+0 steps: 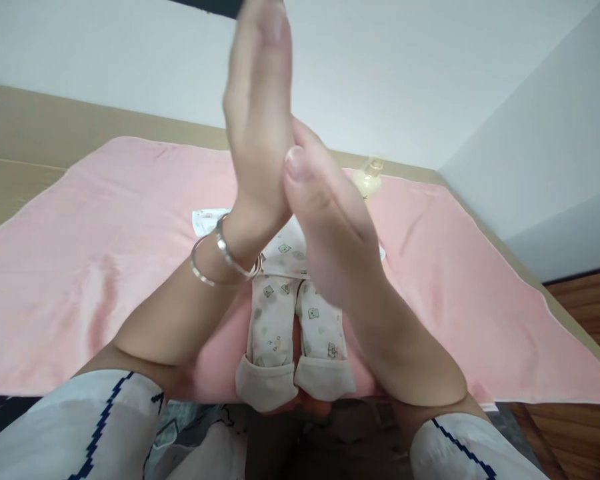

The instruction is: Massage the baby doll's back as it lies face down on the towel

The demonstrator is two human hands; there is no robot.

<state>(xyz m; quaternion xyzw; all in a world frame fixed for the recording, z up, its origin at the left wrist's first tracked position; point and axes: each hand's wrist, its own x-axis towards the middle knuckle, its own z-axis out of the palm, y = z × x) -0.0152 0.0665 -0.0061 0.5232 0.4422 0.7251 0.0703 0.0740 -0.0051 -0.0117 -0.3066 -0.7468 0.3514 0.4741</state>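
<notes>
My left hand [257, 113] and my right hand [325, 227] are raised in front of the camera, palms pressed together, fingers stretched out and nothing between them. Two silver bangles [225, 260] circle my left wrist. Below my hands, small printed baby trousers [293, 333] with cuffed legs lie on a pink towel [105, 253], legs pointing toward me. A white packet [205, 220] lies on the towel just behind my left wrist, partly hidden.
The pink towel covers a wooden table [20, 133] against a white wall. A small pale bottle [369, 177] stands at the towel's far edge. Wood flooring [590, 313] shows at right. My white sleeves with dark trim are at the bottom.
</notes>
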